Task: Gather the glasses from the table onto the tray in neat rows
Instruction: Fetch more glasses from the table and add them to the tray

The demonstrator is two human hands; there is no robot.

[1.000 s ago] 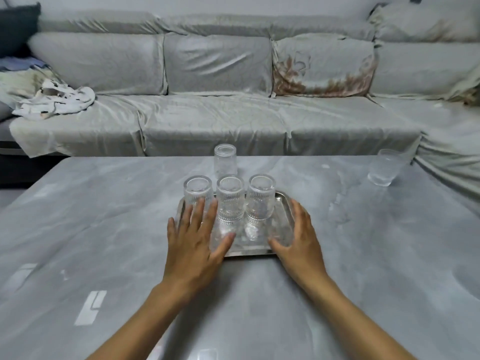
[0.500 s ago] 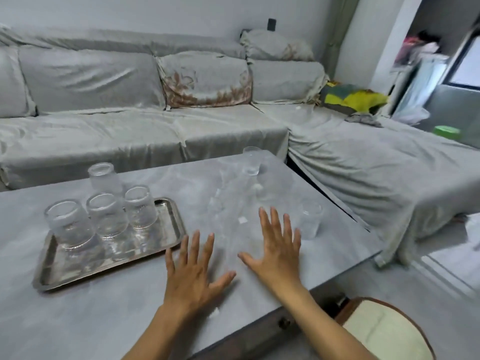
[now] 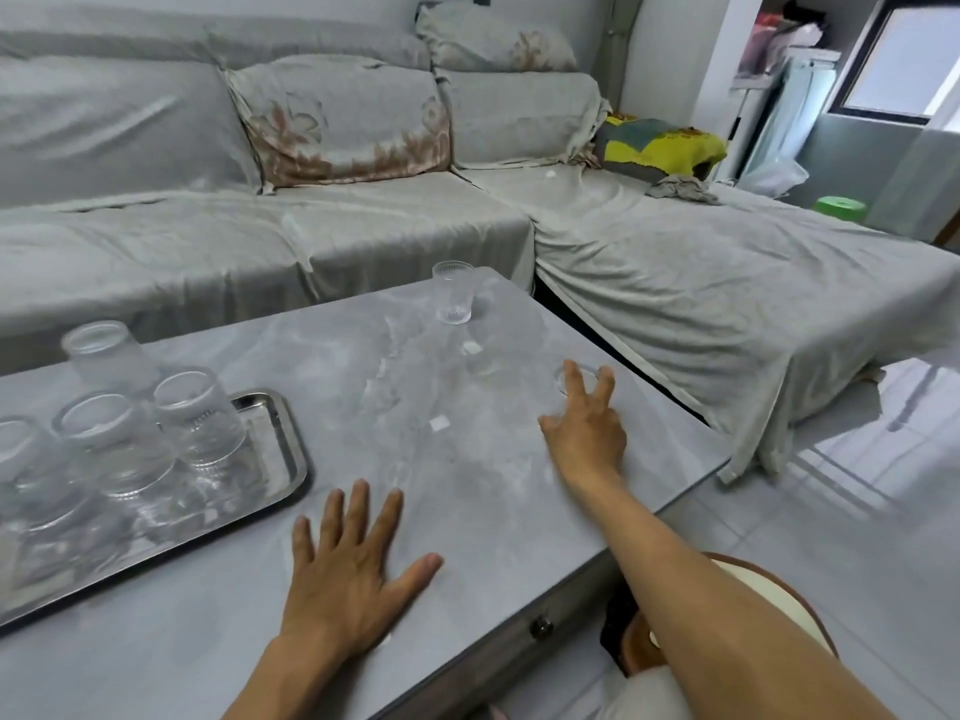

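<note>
A steel tray (image 3: 294, 447) lies on the grey table at the left and holds several clear ribbed glasses (image 3: 199, 418), all upside down. An upright glass (image 3: 454, 293) stands alone near the table's far edge. Another glass (image 3: 586, 375) stands close to the right edge; only its rim shows above my fingers. My right hand (image 3: 584, 433) is stretched out to it, fingers spread against its near side, thumb to the left, with no closed grip visible. My left hand (image 3: 349, 563) rests flat and open on the table, just right of the tray.
A covered grey sofa (image 3: 363, 226) wraps round the table's far and right sides. The table's right edge (image 3: 670, 449) drops to a tiled floor. A round stool (image 3: 769, 589) stands under my right forearm, and a drawer knob (image 3: 541, 626) shows on the table's front.
My view has swung right, away from the tray. Both hands left the tray; the right hand has reached forward to the glass by the right edge, while the left has settled flat on the table.
</note>
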